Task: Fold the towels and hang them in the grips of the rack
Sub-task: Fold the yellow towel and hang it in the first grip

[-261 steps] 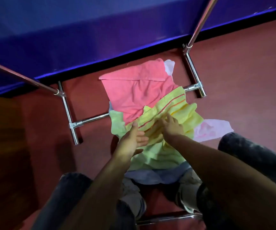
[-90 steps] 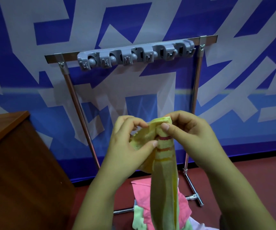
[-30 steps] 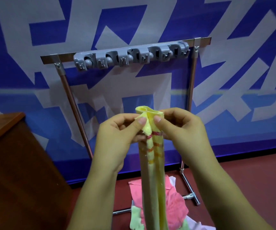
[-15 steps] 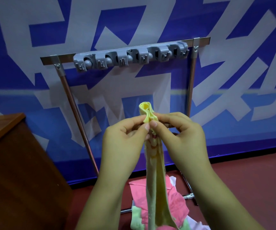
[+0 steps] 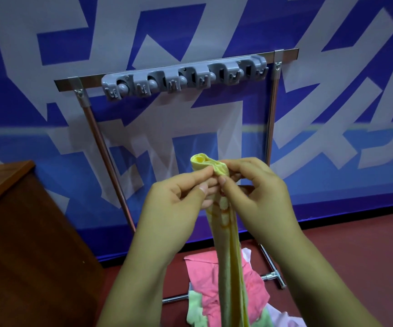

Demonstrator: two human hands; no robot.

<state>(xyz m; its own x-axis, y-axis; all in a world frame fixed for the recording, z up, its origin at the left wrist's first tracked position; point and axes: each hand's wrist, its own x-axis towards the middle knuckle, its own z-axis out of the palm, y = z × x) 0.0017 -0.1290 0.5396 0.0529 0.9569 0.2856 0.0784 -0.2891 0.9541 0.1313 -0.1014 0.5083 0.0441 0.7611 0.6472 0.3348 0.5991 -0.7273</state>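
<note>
**Supervisor:** Status of the towel job, please.

**Operator:** I record one towel in hand and none hung. The yellow towel [image 5: 228,251] is folded into a narrow strip and hangs down the centre of the frame. Its top end is bunched into a small roll just above the fingertips. My left hand [image 5: 179,204] pinches that end between thumb and fingers; my right hand [image 5: 256,194] pinches it from the other side, fingers curled round the cloth. Both hands meet at the middle of the frame.

**Supervisor:** And the rack?

**Operator:** The rack [image 5: 271,128] stands against the blue and white wall, in the upper half of the frame. Its grey grip strip [image 5: 183,77] runs along the top bar, and I see no cloth in any grip. The towel end is below the strip and well apart from it.

**Supervisor:** What is outstanding?

**Operator:** In my judgement, nearly everything. The yellow towel looks folded, but it is not yet pushed into a grip. On the floor at lower centre lie a pink towel [image 5: 214,279], a pale green towel [image 5: 196,312] and a scrap of white cloth [image 5: 246,253], all loose and unfolded. I cannot tell how many lie beneath them.
</note>
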